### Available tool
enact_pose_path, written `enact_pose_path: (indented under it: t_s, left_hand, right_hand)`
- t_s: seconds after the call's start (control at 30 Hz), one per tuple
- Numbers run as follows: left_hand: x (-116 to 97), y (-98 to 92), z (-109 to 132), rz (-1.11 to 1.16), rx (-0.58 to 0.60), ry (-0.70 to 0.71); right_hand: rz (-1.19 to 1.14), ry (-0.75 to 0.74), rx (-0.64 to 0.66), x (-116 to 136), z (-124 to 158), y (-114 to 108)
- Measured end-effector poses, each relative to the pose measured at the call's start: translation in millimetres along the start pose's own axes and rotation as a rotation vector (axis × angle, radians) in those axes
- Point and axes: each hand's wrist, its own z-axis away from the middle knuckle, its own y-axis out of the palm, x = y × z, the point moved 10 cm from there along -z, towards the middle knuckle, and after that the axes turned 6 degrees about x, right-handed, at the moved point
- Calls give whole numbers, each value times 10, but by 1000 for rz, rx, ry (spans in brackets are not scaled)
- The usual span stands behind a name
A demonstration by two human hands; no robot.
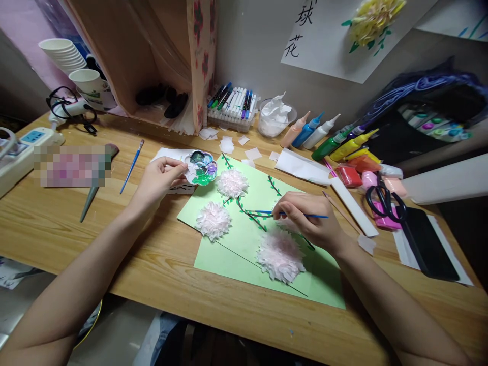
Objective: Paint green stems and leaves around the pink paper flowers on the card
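My left hand [163,178] pinches the edge of a small flower-shaped paint palette [201,168] with green, purple and dark paint, just beyond the left corner of the green paper. In my right hand [308,216] is a thin blue paintbrush [318,216], its tip at the painted dark branch with small green leaves. The light green paper [229,257] lies on the table, bearing pale pink ruffled paper flowers, such as one at the front [281,255] and one at the left [213,220]. Another flower is partly hidden behind my right hand.
Behind the paper stand a marker box [232,109], a bowl of white paper [275,119] and several paint bottles [312,131]. Black scissors [386,201] and a black phone [429,244] lie right. A second brush [132,166] and a power strip [28,152] are left.
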Motion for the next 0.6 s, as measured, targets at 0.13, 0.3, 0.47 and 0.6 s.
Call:
enact_pose_path:
  t_s: [0.13,0.3,0.47,0.6]
  left_hand:
    - [2,2,4,-9,-2,-6]
    - [4,5,0,10,4,3]
    - [2,4,-5,23,11,17]
    - [6,-4,-8,22,8,17]
  right_hand:
    - [12,15,34,-23,11,39]
    - [10,18,38,-8,13,37]
    - [-23,7,1,27,8,-28]
    - [-30,9,-29,23,8,-72]
